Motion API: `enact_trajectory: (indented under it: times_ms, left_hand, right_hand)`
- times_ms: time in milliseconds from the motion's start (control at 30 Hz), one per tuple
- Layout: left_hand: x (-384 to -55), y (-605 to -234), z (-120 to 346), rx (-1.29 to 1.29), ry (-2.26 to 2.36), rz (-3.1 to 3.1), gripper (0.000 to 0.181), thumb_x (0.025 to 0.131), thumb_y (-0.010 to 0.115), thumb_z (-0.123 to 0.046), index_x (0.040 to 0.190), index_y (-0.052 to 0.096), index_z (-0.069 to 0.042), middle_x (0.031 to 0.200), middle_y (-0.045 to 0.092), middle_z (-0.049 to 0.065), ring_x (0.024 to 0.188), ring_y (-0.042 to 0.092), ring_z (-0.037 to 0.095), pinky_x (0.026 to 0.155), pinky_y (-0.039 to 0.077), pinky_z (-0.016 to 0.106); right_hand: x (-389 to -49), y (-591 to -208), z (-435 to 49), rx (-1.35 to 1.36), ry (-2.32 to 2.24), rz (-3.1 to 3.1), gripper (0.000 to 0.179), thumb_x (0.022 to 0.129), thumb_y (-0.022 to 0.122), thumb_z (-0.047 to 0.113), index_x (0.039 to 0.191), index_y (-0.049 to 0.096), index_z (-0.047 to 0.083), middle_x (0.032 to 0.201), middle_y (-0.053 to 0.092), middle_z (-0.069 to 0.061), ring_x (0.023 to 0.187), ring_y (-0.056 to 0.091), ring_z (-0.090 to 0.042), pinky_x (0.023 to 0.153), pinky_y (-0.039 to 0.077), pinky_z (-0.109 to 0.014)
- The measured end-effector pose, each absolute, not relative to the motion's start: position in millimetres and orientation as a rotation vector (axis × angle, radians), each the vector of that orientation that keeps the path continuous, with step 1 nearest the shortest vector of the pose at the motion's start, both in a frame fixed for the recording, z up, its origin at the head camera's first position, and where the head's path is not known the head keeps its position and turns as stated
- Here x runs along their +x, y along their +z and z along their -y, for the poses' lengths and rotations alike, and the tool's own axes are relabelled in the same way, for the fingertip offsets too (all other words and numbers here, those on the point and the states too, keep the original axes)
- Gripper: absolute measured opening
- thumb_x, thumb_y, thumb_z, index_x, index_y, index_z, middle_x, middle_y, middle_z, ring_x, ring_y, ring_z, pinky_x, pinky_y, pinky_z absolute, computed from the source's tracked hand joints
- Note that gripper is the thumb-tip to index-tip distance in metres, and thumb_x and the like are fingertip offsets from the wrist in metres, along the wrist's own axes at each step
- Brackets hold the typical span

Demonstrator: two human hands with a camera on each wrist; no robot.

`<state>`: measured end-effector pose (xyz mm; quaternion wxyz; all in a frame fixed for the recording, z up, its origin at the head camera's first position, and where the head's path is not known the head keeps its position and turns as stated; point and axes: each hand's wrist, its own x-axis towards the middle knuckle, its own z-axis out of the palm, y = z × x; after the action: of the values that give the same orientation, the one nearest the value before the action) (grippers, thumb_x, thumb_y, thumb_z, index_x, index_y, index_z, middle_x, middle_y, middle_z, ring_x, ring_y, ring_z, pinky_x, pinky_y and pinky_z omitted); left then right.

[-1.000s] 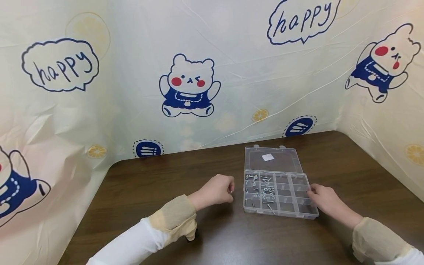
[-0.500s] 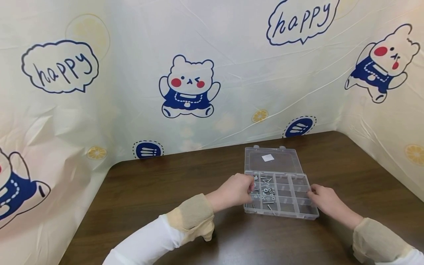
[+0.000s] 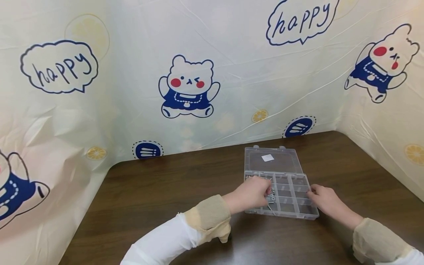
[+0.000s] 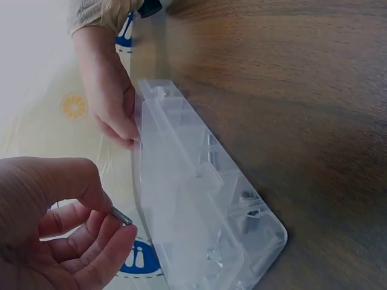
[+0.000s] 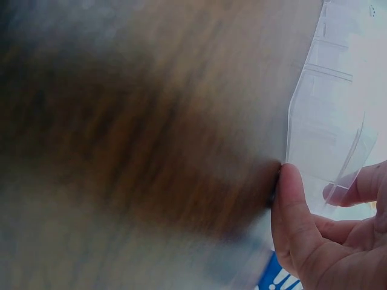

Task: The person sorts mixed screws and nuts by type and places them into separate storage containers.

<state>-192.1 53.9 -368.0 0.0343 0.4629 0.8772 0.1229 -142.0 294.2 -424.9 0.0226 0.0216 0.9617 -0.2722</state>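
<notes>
A clear plastic compartment box [image 3: 288, 214] lies on the table with its lid [image 3: 283, 161] folded back. My left hand [image 3: 252, 191] is over its left-hand compartments, covering part of them. Between the thumb and fingers it pinches a small metal screw [image 4: 121, 215]; its head is hidden in the fingers. My right hand [image 3: 326, 200] grips the box's right side wall, the thumb [image 5: 335, 193] showing through the clear plastic. Loose nuts [image 3: 273, 193] and a long screw [image 3: 271, 209] show in the second column, beside the left hand. The two right-hand columns hold nothing visible.
The box stands on a dark brown wooden table [image 3: 172, 176]. A white paper label [image 3: 267, 157] is on the lid. Behind and at the sides hangs a printed cloth [image 3: 232, 92] with cartoon bears.
My left hand has moved right, from the table beside the box to over its left compartments. The right hand and the box stay in place.
</notes>
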Motion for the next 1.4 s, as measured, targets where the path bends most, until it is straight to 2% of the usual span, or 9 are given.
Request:
enact_trajectory:
  times_ms: [467, 933, 1100, 1267, 1400]
  left_hand:
    - [-191.5, -363.9, -47.9, 1.395, 0.268, -2.738, 0.012, 0.072, 0.066, -0.012, 0.081, 0.059, -0.016, 0.068, 0.05, -0.011, 0.062, 0.045, 0.003, 0.052, 0.036, 0.016]
    - [-186.8, -352.7, -8.5, 1.69, -0.208, -2.729, 0.018, 0.071, 0.071, -0.022, 0.085, 0.061, -0.02, 0.076, 0.055, -0.009, 0.065, 0.051, 0.006, 0.05, 0.04, 0.022]
    - [-188.0, -353.6, 9.3, 1.749, -0.274, -2.698, 0.019, 0.069, 0.072, -0.023, 0.084, 0.061, -0.02, 0.076, 0.055, -0.008, 0.068, 0.053, 0.009, 0.051, 0.041, 0.024]
    - [-190.2, -355.1, 33.8, 1.755, -0.273, -2.686, 0.023, 0.069, 0.072, -0.022, 0.089, 0.063, -0.018, 0.076, 0.055, -0.007, 0.071, 0.054, 0.011, 0.053, 0.042, 0.025]
    - [-190.3, -356.5, 53.4, 1.784, -0.252, -2.692, 0.022, 0.069, 0.073, -0.023, 0.088, 0.063, -0.017, 0.076, 0.054, -0.006, 0.072, 0.054, 0.012, 0.053, 0.042, 0.024]
  right_hand:
    - [-143.0, -426.9, -297.0, 0.062, -0.824, -2.988, 0.032, 0.087, 0.043, 0.012, 0.099, 0.053, -0.016, 0.083, 0.061, -0.02, 0.069, 0.056, -0.021, 0.06, 0.046, -0.036]
    - [-143.3, -425.4, -296.9, 0.083, -0.86, -2.953, 0.035, 0.088, 0.042, 0.012, 0.103, 0.051, -0.018, 0.086, 0.06, -0.023, 0.069, 0.057, -0.021, 0.062, 0.047, -0.037]
    - [-143.9, -425.0, -295.6, 0.075, -0.854, -2.968, 0.032, 0.088, 0.043, 0.011, 0.1, 0.053, -0.017, 0.083, 0.061, -0.02, 0.069, 0.057, -0.02, 0.061, 0.046, -0.036]
    - [-142.9, -426.5, -295.0, 0.069, -0.851, -2.965, 0.034, 0.088, 0.043, 0.012, 0.102, 0.052, -0.018, 0.085, 0.06, -0.022, 0.07, 0.056, -0.021, 0.061, 0.046, -0.036]
    - [-142.8, -426.4, -295.1, 0.068, -0.851, -2.965, 0.034, 0.087, 0.043, 0.012, 0.102, 0.052, -0.018, 0.087, 0.06, -0.025, 0.071, 0.056, -0.022, 0.062, 0.047, -0.037]
